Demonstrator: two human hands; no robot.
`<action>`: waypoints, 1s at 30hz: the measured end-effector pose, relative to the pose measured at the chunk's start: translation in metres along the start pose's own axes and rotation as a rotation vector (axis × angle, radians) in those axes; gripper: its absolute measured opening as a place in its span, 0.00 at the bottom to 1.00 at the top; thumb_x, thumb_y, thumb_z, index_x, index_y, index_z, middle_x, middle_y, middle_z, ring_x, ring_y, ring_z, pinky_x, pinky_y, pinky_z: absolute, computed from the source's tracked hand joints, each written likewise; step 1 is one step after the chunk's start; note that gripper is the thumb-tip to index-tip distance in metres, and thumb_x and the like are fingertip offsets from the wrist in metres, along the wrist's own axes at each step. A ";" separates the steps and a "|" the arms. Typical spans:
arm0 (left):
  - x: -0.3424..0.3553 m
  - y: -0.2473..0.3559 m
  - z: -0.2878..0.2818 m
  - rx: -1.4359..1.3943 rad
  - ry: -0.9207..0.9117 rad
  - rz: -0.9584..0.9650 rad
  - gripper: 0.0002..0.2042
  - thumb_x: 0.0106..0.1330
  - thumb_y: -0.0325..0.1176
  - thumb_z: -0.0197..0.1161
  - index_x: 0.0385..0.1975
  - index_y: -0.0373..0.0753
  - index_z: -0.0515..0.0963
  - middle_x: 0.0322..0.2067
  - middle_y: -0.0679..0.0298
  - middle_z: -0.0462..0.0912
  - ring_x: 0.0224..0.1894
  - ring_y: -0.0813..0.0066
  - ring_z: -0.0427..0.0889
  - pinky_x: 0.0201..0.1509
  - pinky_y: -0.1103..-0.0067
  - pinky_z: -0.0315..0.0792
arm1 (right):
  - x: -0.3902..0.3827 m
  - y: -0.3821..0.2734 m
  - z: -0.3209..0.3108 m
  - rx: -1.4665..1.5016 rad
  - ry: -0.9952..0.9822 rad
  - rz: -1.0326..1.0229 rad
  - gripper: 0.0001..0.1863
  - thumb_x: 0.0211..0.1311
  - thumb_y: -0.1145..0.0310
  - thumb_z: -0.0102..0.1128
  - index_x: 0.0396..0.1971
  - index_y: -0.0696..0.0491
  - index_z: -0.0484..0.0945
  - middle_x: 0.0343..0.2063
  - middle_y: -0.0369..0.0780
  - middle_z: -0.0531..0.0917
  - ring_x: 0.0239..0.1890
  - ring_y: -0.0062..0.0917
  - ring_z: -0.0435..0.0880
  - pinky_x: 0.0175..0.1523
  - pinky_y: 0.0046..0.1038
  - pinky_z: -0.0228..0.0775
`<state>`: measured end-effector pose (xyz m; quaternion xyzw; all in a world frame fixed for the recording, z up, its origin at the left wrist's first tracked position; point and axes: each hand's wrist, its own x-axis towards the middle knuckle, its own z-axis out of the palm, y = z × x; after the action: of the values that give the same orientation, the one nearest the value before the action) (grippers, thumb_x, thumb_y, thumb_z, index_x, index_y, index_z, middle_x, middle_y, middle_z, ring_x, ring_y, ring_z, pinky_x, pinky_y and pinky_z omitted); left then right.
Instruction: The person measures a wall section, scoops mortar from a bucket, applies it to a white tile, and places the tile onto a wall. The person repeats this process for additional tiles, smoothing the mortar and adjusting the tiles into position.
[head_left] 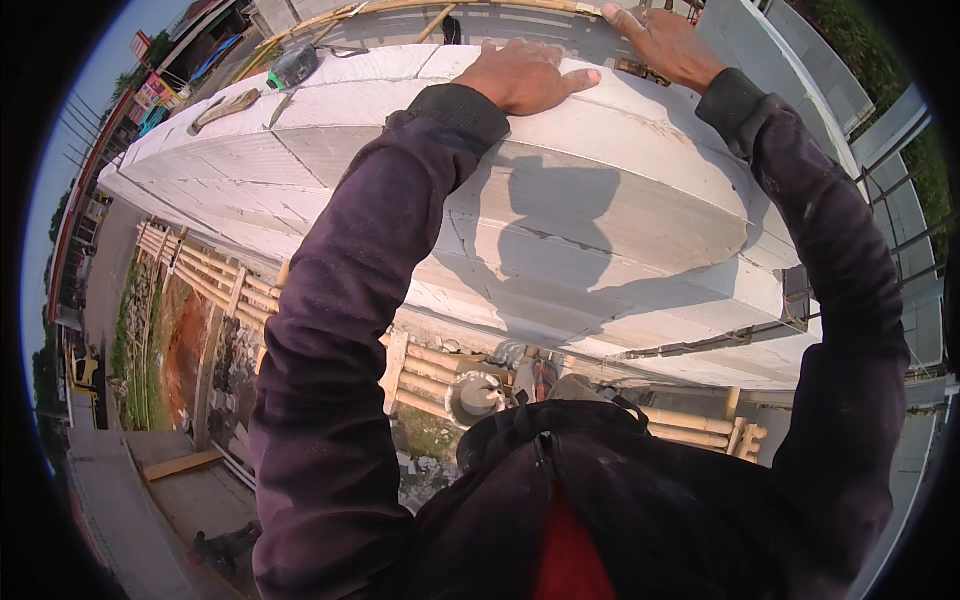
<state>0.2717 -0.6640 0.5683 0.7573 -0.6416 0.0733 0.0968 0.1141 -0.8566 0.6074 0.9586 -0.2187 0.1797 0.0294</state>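
Note:
A wall of white lightweight blocks (600,240) fills the middle, with my shadow across it. My left hand (520,78) rests on its top course, palm down, thumb apart from the fingers. Farther right, my right hand (672,48) is at the far top edge, fingers loosely extended and apart, near a small rusty object (632,70) that I cannot make out. Neither hand appears to hold anything. On the wall's top at the left lie a grey and green tape measure (293,68) and a pale worn hand tool (220,110).
Bamboo scaffolding (680,425) runs below, holding a round bucket (472,398) near my feet. Rubble and earth (180,350) lie lower left, beside a road with a yellow vehicle (85,370). Grey panels and metal bars (900,230) stand at right.

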 end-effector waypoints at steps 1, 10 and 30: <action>-0.002 0.000 -0.002 -0.008 -0.023 -0.022 0.44 0.68 0.70 0.34 0.68 0.35 0.62 0.69 0.48 0.62 0.73 0.53 0.55 0.76 0.57 0.46 | 0.008 -0.016 -0.006 0.060 0.017 0.005 0.44 0.71 0.34 0.33 0.43 0.66 0.80 0.29 0.57 0.81 0.34 0.42 0.84 0.46 0.41 0.76; -0.004 0.004 -0.012 -0.091 -0.045 0.003 0.43 0.68 0.70 0.36 0.69 0.35 0.62 0.69 0.48 0.61 0.73 0.50 0.57 0.75 0.51 0.44 | -0.032 -0.059 -0.013 0.085 0.422 0.007 0.30 0.72 0.48 0.48 0.51 0.63 0.75 0.43 0.55 0.82 0.52 0.43 0.81 0.57 0.41 0.72; -0.312 -0.039 0.058 -0.810 1.168 -0.511 0.15 0.70 0.30 0.52 0.52 0.28 0.72 0.51 0.49 0.75 0.55 0.61 0.76 0.63 0.69 0.71 | -0.861 -0.254 0.360 0.260 -1.073 1.156 0.17 0.59 0.56 0.61 0.36 0.57 0.82 0.35 0.46 0.86 0.39 0.40 0.86 0.45 0.40 0.77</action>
<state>0.2580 -0.3729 0.4368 0.6259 -0.2673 0.1964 0.7059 -0.3800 -0.3241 -0.0310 0.6447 -0.6427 -0.2952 -0.2899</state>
